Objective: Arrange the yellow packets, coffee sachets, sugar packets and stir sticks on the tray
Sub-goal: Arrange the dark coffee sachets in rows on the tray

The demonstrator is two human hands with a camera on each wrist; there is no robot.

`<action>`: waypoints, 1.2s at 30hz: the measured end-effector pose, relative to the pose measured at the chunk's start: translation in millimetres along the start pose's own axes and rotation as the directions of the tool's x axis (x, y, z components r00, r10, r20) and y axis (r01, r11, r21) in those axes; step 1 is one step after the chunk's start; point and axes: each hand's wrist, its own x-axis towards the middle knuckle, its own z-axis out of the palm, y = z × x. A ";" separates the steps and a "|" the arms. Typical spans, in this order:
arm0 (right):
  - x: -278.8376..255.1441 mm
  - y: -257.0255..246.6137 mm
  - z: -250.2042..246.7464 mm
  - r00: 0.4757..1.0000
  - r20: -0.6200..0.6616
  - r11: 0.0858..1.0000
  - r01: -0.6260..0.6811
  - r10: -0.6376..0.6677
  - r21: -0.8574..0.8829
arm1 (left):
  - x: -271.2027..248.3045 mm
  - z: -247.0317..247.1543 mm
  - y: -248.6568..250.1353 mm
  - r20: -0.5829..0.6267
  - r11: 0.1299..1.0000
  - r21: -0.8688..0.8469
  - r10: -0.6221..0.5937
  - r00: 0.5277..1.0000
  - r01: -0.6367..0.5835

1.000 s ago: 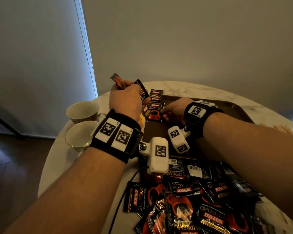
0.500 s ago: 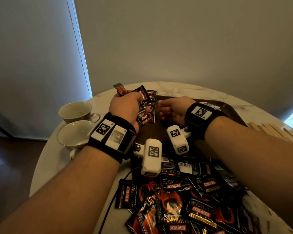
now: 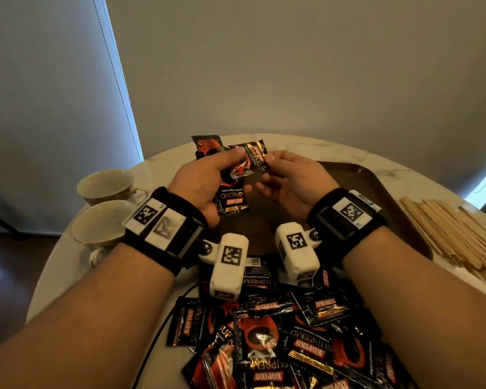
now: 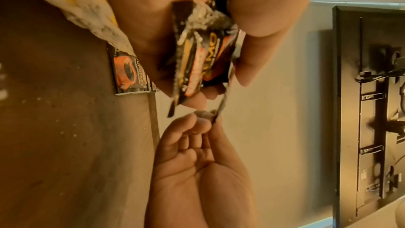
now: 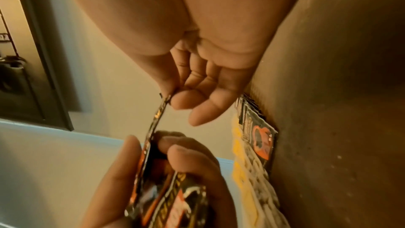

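Both hands risen off tray — left hand grip clamps sachets, right hand pinches one.

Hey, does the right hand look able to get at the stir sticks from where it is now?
Probably not yet. The right hand is pinching a coffee sachet that the left hand also holds. The stir sticks lie uncovered beside the tray, so after letting go, the way looks free.

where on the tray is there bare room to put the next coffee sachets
The tray floor is bare right of the sachet row, toward the rim beside the stir sticks. The yellow packets fill the left edge; the loose sachet pile crowds the near table.
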 end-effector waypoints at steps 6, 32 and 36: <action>-4.0 -8.1 -3.1 0.999 0.016 0.984 -0.053 0.051 0.170 | 1.3 0.9 -3.2 -0.001 0.996 0.063 0.058 0.998 -0.058; -4.6 -8.9 -2.4 0.990 -0.084 0.985 0.124 -0.114 0.123 | 6.0 -2.0 0.0 -0.009 0.993 0.071 0.091 0.996 -0.090; -3.5 -9.4 -3.1 0.980 -0.131 0.974 0.172 -0.153 0.148 | 7.6 -1.7 -1.7 -0.001 0.984 0.138 0.116 0.993 -0.115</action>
